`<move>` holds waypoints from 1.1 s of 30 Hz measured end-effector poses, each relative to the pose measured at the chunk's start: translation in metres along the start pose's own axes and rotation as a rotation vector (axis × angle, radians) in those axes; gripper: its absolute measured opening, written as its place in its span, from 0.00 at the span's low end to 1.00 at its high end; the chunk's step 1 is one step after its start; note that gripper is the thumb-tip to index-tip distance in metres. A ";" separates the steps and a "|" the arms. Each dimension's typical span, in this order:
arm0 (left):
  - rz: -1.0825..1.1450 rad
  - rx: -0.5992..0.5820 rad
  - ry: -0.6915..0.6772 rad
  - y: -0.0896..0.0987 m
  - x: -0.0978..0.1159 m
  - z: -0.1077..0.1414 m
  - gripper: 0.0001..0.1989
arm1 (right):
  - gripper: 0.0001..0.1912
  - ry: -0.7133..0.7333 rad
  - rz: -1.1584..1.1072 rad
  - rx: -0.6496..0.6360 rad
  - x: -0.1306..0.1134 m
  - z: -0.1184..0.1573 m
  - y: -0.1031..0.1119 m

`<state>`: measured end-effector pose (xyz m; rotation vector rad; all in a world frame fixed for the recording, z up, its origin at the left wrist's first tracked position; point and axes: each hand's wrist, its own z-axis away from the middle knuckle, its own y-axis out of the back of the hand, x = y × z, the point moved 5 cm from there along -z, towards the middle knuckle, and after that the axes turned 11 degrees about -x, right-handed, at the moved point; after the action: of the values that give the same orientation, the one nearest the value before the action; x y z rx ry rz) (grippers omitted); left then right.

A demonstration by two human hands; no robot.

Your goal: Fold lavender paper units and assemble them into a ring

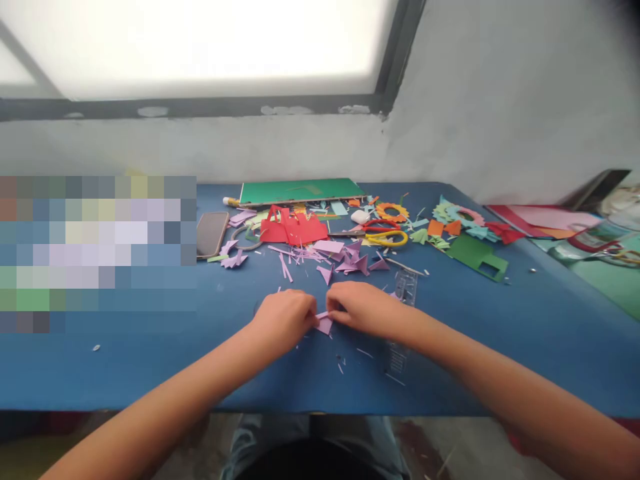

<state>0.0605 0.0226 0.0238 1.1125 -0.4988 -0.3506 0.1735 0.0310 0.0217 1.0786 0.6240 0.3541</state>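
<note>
A small purple paper piece (325, 324) with a folded upper edge is held between both hands, low over the blue table (230, 373). My left hand (289, 315) pinches its left corner, and my right hand (353, 307) pinches its right corner. Just beyond the hands lie folded purple paper pieces (354, 261) and thin purple strips (286, 267). Part of a clear plastic ruler (406, 287) shows beyond my right forearm, which covers its middle.
Red paper (300, 228), yellow-handled scissors (387, 237), a phone (212, 235) and a green board (300, 191) lie farther back. Paper rings (391, 213) and green card (475, 253) are at the right. The left side is pixelated.
</note>
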 end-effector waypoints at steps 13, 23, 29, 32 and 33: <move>0.629 -0.156 -0.206 0.006 -0.015 -0.012 0.10 | 0.05 0.081 -0.571 0.007 0.015 0.007 0.003; 1.299 -0.068 -0.433 0.009 -0.009 -0.003 0.07 | 0.15 0.283 -1.290 -0.027 0.002 0.008 -0.002; 1.274 -0.006 -0.524 0.013 0.006 0.007 0.06 | 0.20 0.278 -1.277 0.190 -0.003 0.014 -0.002; 1.229 0.108 -0.517 0.018 0.004 0.009 0.04 | 0.14 0.261 -1.058 0.215 0.000 0.018 0.005; 1.225 0.164 -0.506 0.020 0.002 0.009 0.04 | 0.11 0.276 -1.003 0.201 0.000 0.019 0.007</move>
<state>0.0573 0.0230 0.0459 0.6835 -1.5558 0.5144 0.1856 0.0211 0.0338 0.7839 1.3738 -0.4508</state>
